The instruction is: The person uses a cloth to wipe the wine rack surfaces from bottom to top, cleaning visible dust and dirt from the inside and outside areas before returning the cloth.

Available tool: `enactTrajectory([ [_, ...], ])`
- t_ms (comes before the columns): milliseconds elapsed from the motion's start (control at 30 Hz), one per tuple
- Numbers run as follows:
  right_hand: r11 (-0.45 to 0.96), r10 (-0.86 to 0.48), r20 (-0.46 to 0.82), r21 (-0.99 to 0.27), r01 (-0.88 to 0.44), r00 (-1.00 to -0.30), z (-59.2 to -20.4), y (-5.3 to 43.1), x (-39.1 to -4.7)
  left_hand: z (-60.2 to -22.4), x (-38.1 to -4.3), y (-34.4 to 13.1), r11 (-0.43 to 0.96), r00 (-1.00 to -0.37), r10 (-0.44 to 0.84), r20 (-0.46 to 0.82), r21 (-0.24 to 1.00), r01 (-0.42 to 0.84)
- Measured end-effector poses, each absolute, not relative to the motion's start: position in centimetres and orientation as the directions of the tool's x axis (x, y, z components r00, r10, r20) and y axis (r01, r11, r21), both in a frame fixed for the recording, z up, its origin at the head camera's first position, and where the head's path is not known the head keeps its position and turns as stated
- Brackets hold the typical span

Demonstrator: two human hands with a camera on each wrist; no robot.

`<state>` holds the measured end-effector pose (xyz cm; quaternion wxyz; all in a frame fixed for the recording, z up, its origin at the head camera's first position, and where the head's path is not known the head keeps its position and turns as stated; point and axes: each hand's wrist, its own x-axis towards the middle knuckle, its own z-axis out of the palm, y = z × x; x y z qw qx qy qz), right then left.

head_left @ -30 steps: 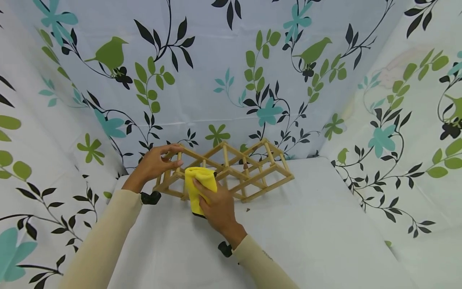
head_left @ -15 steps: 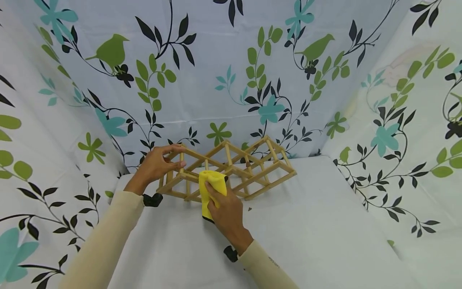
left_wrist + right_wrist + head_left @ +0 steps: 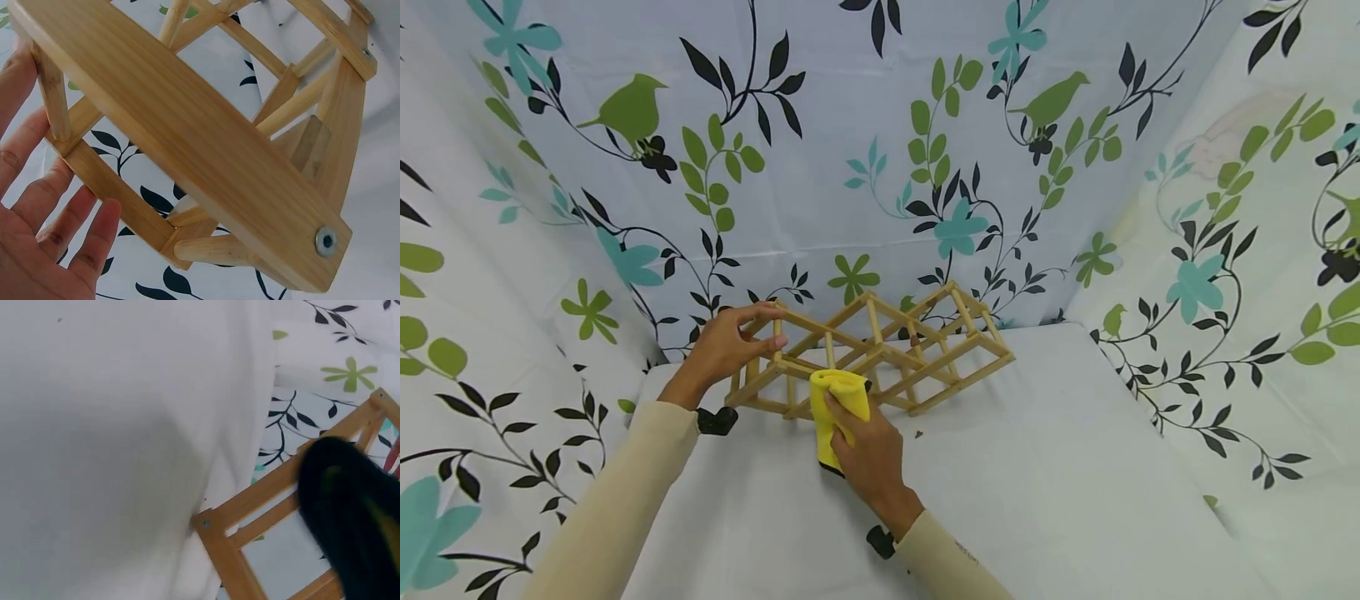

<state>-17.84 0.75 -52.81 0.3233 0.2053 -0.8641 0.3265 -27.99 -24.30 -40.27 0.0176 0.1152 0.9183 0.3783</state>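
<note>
A wooden lattice rack (image 3: 874, 321) of slats and round dowels stands at the back of the white table. My left hand (image 3: 722, 343) holds its left end, thumb and fingers at an end dowel; in the left wrist view this hand (image 3: 37, 250) lies beside the broad slat (image 3: 187, 137), which has a bolt near its tip. A folded yellow cloth (image 3: 837, 408) with a dark edge is pinched in my right hand (image 3: 876, 454) against the rack's front, left of its middle. The right wrist view has the cloth's dark edge (image 3: 350, 506) blurred and close, with the rack (image 3: 250, 497) behind.
Patterned fabric with leaves and birds (image 3: 631, 108) hangs behind the rack and on both sides. A tiny brown crumb (image 3: 918, 433) lies on the white tabletop (image 3: 1037, 467) in front of the rack.
My right hand and the yellow cloth have shifted right along the rack's front, then slightly down towards me. My left hand keeps its hold on the rack's left end.
</note>
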Motion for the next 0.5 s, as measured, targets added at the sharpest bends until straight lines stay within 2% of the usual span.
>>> enactTrajectory([
  [133,0.548,-0.198,0.784,-0.408,-0.730,-0.588,-51.1,-0.9,-18.1,-40.0,-28.0,-24.4,0.702,-0.972,0.227,0.055,0.683,0.203],
  [200,0.519,-0.211,0.801,-0.394,-0.758,-0.561,-50.5,-2.1,-18.6,-39.9,-28.0,-24.3,0.702,-0.971,0.232,0.057,0.682,0.208],
  [333,0.558,-0.261,0.761,-0.383,-0.736,-0.594,-50.5,-4.2,-19.1,-39.8,-27.9,-24.2,0.697,-0.971,0.235,0.048,0.688,0.203],
  [500,0.593,-0.441,0.642,-0.316,-0.741,-0.627,-51.5,-5.6,-18.9,-39.6,-27.8,-24.5,0.693,-0.972,0.230,0.046,0.694,0.196],
])
